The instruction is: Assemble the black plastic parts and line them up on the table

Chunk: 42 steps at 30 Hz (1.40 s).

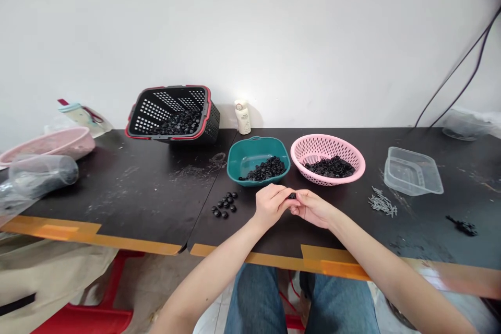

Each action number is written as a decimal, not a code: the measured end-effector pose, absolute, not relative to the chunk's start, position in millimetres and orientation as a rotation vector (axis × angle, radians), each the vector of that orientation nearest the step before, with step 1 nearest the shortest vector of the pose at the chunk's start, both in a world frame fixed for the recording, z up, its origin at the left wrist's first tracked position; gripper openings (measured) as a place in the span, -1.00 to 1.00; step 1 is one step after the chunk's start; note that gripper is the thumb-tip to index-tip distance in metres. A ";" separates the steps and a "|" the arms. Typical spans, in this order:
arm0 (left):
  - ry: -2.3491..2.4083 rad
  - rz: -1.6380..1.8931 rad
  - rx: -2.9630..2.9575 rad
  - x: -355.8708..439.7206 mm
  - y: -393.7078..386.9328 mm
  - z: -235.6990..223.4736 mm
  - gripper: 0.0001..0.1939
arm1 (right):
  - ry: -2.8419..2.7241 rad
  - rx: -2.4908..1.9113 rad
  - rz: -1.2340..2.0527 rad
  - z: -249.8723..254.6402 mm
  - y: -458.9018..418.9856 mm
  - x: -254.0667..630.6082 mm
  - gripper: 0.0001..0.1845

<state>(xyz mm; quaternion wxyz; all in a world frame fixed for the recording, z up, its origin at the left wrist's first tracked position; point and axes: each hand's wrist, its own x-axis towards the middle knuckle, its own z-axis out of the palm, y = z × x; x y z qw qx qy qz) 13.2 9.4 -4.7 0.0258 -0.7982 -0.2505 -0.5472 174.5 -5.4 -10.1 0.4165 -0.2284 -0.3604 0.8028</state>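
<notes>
My left hand (271,202) and my right hand (313,209) meet above the front of the table. Between their fingertips is a small black part (291,195), gripped from both sides; its exact kind is too small to make out. Just behind my hands stands a teal basin (240,159) with a heap of small black parts (266,168). To its right, a pink perforated basket (327,141) holds more black pieces (332,167). Several round black pieces (225,202) lie loose on the table to the left of my left hand.
A black basket (213,120) with red trim leans at the back left, near a white bottle (243,117). Small grey pins (381,202) and a clear container (414,172) are on the right. A black bundle (462,226) lies farther right. Orange tape (274,260) lines the table's front edge.
</notes>
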 end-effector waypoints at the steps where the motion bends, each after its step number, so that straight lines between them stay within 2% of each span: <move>1: -0.781 -1.713 -2.468 13.5 8.5 -5.4 -0.68 | -0.905 -0.580 2.014 -11.7 -5.0 174.1 -0.71; 12: -1.008 -1.941 -2.546 17.3 -0.5 -10.8 -0.79 | -0.744 -0.596 1.864 -10.4 -18.5 157.2 -0.84; 18: -1.137 -1.945 -2.650 17.7 3.3 -12.4 -0.81 | -0.630 -0.565 1.828 -5.9 -18.5 151.4 -0.90; 23: -1.167 -1.846 -2.845 22.5 9.0 -9.2 -0.62 | -0.662 -0.572 1.795 -8.3 -8.0 153.4 -0.87; 31: -1.416 -1.468 -3.010 22.6 22.4 -13.1 -0.66 | -0.589 -0.630 1.868 -21.1 10.2 163.8 -0.82; 35: -1.400 -1.125 -2.926 18.3 26.6 -15.5 -0.67 | -0.773 -0.769 1.878 -17.7 14.7 173.1 -0.78; 37: -1.398 -0.901 -2.835 17.0 27.8 -16.3 -0.66 | -1.059 -0.982 1.669 -13.4 14.7 175.6 -0.64; 39: -1.377 -0.772 -2.730 17.6 27.7 -16.9 -0.63 | -1.400 -1.198 1.266 -7.4 12.0 176.5 -0.52; 42: -1.258 -0.805 -2.715 22.1 23.3 -18.3 -0.66 | -1.699 -1.310 0.603 3.4 4.7 177.7 -0.52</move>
